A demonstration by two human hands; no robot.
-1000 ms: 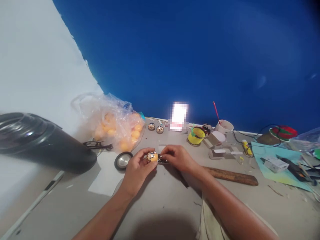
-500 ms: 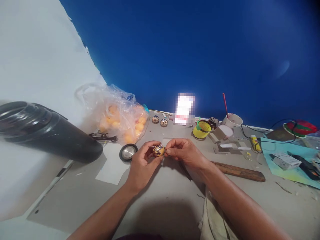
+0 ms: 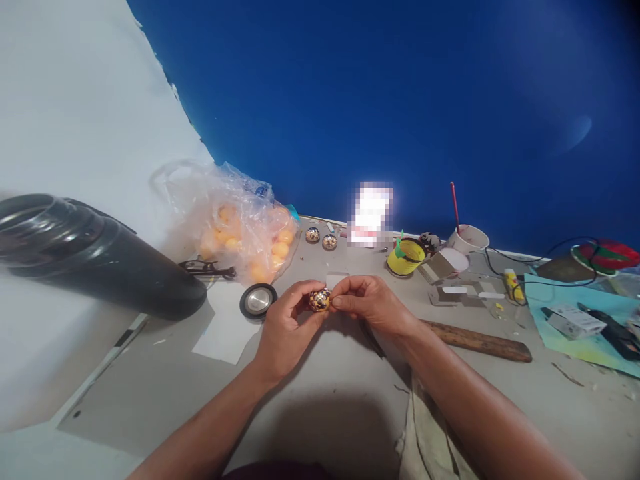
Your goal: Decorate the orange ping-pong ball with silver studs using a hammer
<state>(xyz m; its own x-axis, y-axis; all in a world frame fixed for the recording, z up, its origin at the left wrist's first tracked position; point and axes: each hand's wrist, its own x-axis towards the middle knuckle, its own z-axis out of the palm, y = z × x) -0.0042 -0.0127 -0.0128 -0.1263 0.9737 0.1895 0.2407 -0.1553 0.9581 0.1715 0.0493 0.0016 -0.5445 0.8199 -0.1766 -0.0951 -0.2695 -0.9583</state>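
Note:
A small yellow-orange ball [image 3: 320, 300], partly covered in dark and shiny patches, is held between the thumb and fingers of my left hand [image 3: 287, 323]. My right hand [image 3: 373, 303] is pinched closed at the ball's right side, its fingertips touching or nearly touching it. Whatever sits in that pinch is too small to make out. Two similar speckled balls, a left one [image 3: 313, 235] and a right one [image 3: 329, 241], rest on the table behind. Beside my left hand lies a round black-rimmed lid [image 3: 259, 301] with a metal centre.
A large dark bottle [image 3: 115, 267] looms at the left. Behind it is a plastic bag [image 3: 235, 227] of orange balls. A yellow cup [image 3: 406, 259], a white cup [image 3: 473, 238] and a bright blurred screen [image 3: 371, 213] stand near the blue wall. A wooden stick [image 3: 480, 341] lies right.
The ball has turned slightly in my left hand, showing more dark and shiny patches. My right fingertips stay at its right side. The view has shifted a little.

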